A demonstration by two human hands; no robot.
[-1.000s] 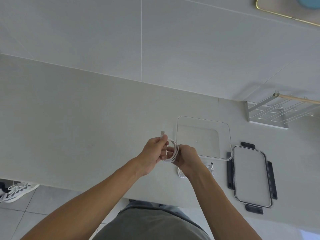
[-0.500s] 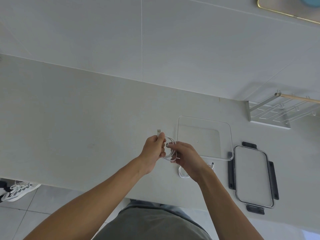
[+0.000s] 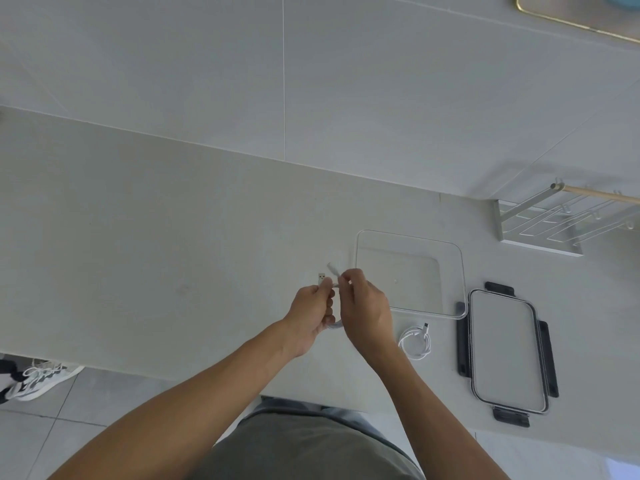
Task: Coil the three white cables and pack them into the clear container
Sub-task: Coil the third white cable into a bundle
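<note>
Left hand (image 3: 311, 317) held a grip round the half-wound white cable (image 3: 335, 325) above the tabletop (image 3: 173, 244), USB plug (image 3: 321, 278) poking up past the thumb. Right hand (image 3: 365, 306) pinched the loose end (image 3: 332, 268) just beside it. Cable looked light, soft and springy, likely to uncoil if let go; best held across the bundled loops, not by the plug. Second coiled cable (image 3: 415, 342) lay on the tabletop near the right wrist. Clear container (image 3: 462, 271) sat just beyond, nothing visible inside; third cable not seen. Lid (image 3: 507, 351) lay right of it, touching its corner. Rack (image 3: 554, 220) stood well apart; nothing blocked the way in.
</note>
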